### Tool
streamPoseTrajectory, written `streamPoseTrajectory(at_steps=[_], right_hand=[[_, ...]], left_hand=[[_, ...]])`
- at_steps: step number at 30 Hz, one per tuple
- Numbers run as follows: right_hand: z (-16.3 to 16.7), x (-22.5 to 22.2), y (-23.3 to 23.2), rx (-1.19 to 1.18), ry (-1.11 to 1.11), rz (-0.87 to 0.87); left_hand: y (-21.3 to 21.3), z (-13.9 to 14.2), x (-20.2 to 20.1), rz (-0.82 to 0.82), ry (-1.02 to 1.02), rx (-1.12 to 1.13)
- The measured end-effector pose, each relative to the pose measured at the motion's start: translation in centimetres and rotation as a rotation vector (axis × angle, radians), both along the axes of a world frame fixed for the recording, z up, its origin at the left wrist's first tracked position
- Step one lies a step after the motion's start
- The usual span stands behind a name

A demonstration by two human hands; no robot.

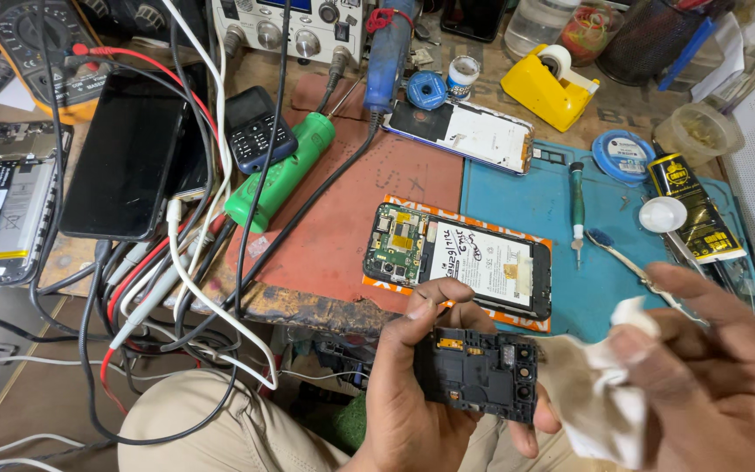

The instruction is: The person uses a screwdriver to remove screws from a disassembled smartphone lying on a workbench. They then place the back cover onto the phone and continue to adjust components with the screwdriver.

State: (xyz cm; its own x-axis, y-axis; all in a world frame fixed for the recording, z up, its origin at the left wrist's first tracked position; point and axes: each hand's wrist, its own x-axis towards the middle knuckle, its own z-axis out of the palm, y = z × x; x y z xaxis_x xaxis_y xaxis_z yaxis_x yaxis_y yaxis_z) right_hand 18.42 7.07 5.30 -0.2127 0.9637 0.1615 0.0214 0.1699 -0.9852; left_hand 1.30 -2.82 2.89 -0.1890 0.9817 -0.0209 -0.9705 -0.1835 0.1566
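Note:
My left hand (412, 393) grips a small black plastic phone frame part (481, 371) in front of my lap, below the bench edge. My right hand (718, 367) pinches a crumpled white cloth (600, 393) that touches the part's right end. Just beyond them an opened phone (460, 258) lies on the bench with its green circuit board and battery showing. A second opened phone (474, 131) lies farther back.
A green screwdriver (281, 170), a small keypad phone (258, 127), a black phone (128, 153) and a tangle of cables (176, 280) fill the left. A yellow tape dispenser (548, 87), glue tube (692, 205), tweezers (631, 262) and a thin green tool (577, 205) sit by the blue mat (526, 192).

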Motion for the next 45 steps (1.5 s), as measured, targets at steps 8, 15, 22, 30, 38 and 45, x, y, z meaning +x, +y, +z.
streamPoseTrajectory(at_steps=[8, 15, 22, 30, 38, 45], right_hand=[[-1.5, 2.7, 4.2, 0.196, -0.018, -0.232], [-2.5, 3.7, 4.5, 0.223, -0.023, -0.234], [-3.1, 3.2, 5.8, 0.268, 0.040, -0.275], [-2.3, 2.6, 7.9, 0.294, -0.763, -0.574], [-0.8, -4.3, 11.4, 0.644, -1.191, -0.084], [0.6, -5.9, 10.5, 0.391, -0.596, -0.116]], left_hand=[[-0.1, -0.3, -0.1, 0.036, -0.013, 0.023], [-0.4, -0.9, 0.2, 0.110, 0.066, 0.045], [-0.5, -0.8, -0.3, 0.161, 0.072, -0.020], [-0.1, -0.3, -0.9, 0.171, 0.064, -0.051], [-0.1, 0.0, -1.0, 0.146, 0.102, -0.070], [0.2, -0.6, -0.7, 0.177, 0.058, -0.042]])
